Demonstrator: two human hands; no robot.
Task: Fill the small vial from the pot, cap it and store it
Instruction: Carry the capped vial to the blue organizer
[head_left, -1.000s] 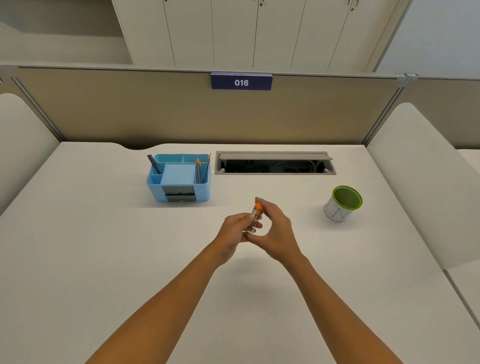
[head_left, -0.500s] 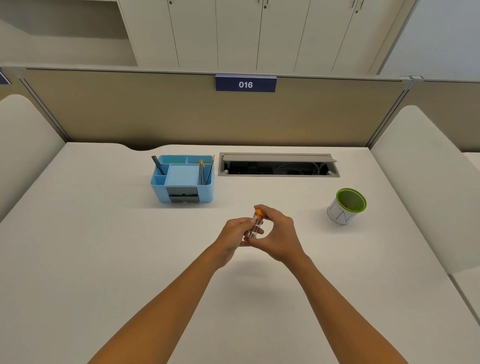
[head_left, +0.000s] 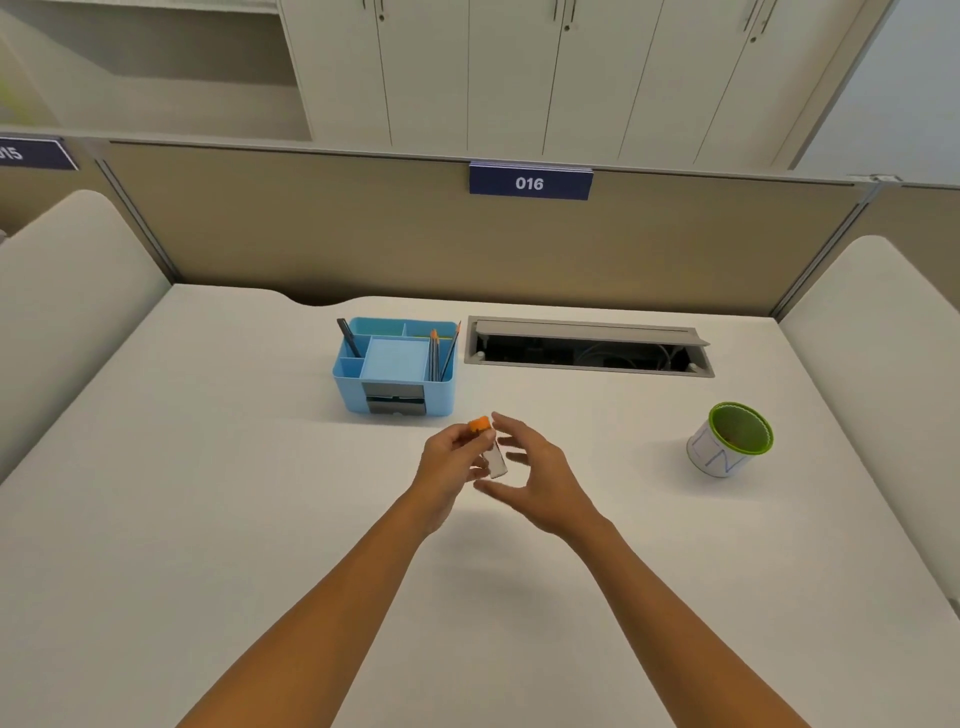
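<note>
A small clear vial (head_left: 496, 460) with an orange cap (head_left: 479, 425) hangs above the middle of the white desk, tilted with the cap up and to the left. My left hand (head_left: 449, 465) grips it near the capped end. Just right of the vial, my right hand (head_left: 537, 475) has its fingers spread and curved around it without holding it. The pot (head_left: 730, 440), white with a green rim and blue marks, stands on the desk to the right, well apart from both hands. What the vial contains is not clear.
A blue desk organiser (head_left: 396, 366) with pens and pencils stands just beyond my hands. Right of it is an open cable slot (head_left: 589, 349) in the desk. A beige partition with a "016" sign closes the back; padded side panels flank the desk.
My right hand has let go of the vial's cap and opened. The vial now tilts the other way, held by my left hand alone. The camera has moved closer.
</note>
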